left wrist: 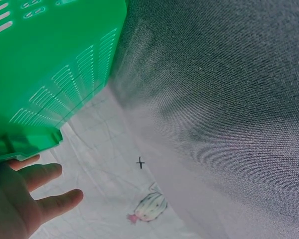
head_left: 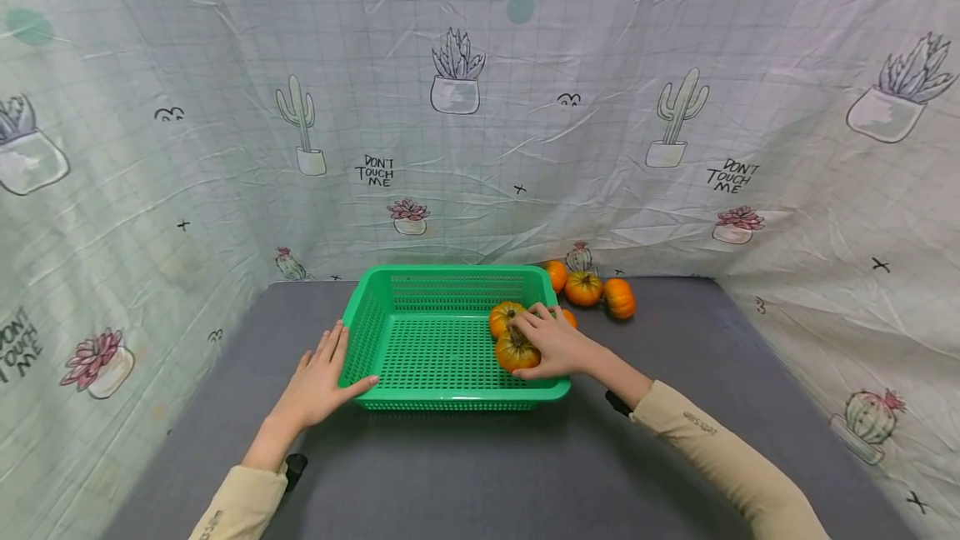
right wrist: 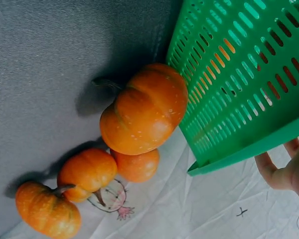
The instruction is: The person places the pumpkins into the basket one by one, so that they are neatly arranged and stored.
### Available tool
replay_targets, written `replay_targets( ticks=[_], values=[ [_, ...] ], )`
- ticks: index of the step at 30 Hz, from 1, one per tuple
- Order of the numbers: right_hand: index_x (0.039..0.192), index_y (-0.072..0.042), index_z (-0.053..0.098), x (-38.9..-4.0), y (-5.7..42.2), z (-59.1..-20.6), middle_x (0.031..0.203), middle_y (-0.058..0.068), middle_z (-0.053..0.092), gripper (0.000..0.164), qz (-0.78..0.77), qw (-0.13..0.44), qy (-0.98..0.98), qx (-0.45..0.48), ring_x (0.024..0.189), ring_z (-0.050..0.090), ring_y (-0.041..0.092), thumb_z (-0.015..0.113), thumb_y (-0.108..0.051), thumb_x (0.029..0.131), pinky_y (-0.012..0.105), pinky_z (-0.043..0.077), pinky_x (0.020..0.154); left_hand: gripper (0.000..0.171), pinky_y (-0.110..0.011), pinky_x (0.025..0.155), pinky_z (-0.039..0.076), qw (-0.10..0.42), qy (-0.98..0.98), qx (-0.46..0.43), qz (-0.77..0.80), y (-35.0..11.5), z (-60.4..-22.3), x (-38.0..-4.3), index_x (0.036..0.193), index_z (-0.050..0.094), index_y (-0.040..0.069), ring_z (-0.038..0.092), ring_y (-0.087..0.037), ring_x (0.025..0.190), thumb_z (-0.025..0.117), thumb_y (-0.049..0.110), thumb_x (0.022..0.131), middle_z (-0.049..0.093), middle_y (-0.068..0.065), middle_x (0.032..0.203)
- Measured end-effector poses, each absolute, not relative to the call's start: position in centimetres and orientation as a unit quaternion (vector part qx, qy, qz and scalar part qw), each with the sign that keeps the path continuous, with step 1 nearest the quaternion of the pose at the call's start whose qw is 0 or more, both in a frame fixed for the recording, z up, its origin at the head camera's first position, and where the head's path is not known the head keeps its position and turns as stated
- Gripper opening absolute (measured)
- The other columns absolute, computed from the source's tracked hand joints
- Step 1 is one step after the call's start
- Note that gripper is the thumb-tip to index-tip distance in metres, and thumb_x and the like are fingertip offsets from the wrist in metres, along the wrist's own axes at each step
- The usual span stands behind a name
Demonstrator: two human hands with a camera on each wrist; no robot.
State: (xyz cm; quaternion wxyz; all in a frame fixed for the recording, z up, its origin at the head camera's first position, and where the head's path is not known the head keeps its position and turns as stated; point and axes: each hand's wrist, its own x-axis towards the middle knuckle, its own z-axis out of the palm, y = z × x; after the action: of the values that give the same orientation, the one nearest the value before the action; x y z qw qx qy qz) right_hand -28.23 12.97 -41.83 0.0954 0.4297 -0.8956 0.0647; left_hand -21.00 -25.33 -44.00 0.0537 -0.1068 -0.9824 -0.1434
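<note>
A green plastic basket [head_left: 457,395] with slotted walls stands on the grey table. Inside its right end my right hand [head_left: 558,346] grips a small orange pumpkin [head_left: 516,354], thumb at the near side and fingers over the top. Just behind it in the basket sits another pumpkin [head_left: 505,317]. My left hand [head_left: 318,386] rests at the basket's left rim, fingers straight and thumb over the near corner. The left wrist view shows its fingers [left wrist: 60,203] spread below the rim. From the right wrist, the held pumpkin is hidden behind the basket wall.
Outside the basket's right wall, close against it, lies a larger-looking pumpkin [right wrist: 144,109]. Several more pumpkins [head_left: 583,288] sit toward the back right, near the printed cloth backdrop [head_left: 517,140] that rises behind and along both sides of the table [head_left: 450,473].
</note>
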Motion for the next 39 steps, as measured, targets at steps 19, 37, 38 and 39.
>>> replay_targets(
  ticks=[19, 37, 38, 39],
  values=[
    [0.121, -0.013, 0.046, -29.3, 11.7, -41.3, 0.107, 0.0, 0.052, 0.066, 0.001, 0.02, -0.897, 0.441, 0.097, 0.037, 0.022, 0.067, -0.05, 0.071, 0.047, 0.029, 0.081, 0.099, -0.065, 0.1, 0.016, 0.053, -0.981, -0.107, -0.149, -25.3, -44.0, -20.8, 0.143, 0.006, -0.001, 0.013, -0.042, 0.135, 0.048, 0.062, 0.079, 0.006, -0.019, 0.15],
    [0.112, -0.013, 0.05, -29.5, 11.5, -41.5, 0.106, 0.0, 0.053, 0.053, -0.017, -0.001, -0.908, 0.418, 0.1, 0.038, 0.024, 0.065, -0.048, 0.075, 0.046, 0.028, 0.08, 0.1, -0.064, 0.1, 0.015, 0.049, -0.982, -0.106, -0.15, -25.3, -43.9, -20.9, 0.143, 0.005, 0.0, 0.012, -0.041, 0.135, 0.048, 0.063, 0.079, 0.005, -0.019, 0.15],
    [0.112, -0.013, 0.05, -29.5, 11.5, -41.5, 0.106, 0.0, 0.053, 0.053, -0.019, 0.0, -0.908, 0.418, 0.1, 0.038, 0.023, 0.065, -0.048, 0.075, 0.046, 0.029, 0.08, 0.1, -0.064, 0.1, 0.015, 0.049, -0.982, -0.106, -0.15, -25.3, -43.8, -20.9, 0.143, 0.005, 0.0, 0.012, -0.041, 0.135, 0.048, 0.063, 0.079, 0.005, -0.019, 0.15],
    [0.113, -0.014, 0.05, -29.5, 11.5, -41.4, 0.106, 0.0, 0.053, 0.054, -0.021, 0.0, -0.908, 0.418, 0.1, 0.038, 0.023, 0.065, -0.049, 0.075, 0.046, 0.029, 0.079, 0.1, -0.065, 0.1, 0.015, 0.049, -0.982, -0.106, -0.15, -25.3, -43.8, -20.9, 0.143, 0.005, 0.0, 0.012, -0.041, 0.135, 0.047, 0.063, 0.079, 0.005, -0.019, 0.15]
  ],
)
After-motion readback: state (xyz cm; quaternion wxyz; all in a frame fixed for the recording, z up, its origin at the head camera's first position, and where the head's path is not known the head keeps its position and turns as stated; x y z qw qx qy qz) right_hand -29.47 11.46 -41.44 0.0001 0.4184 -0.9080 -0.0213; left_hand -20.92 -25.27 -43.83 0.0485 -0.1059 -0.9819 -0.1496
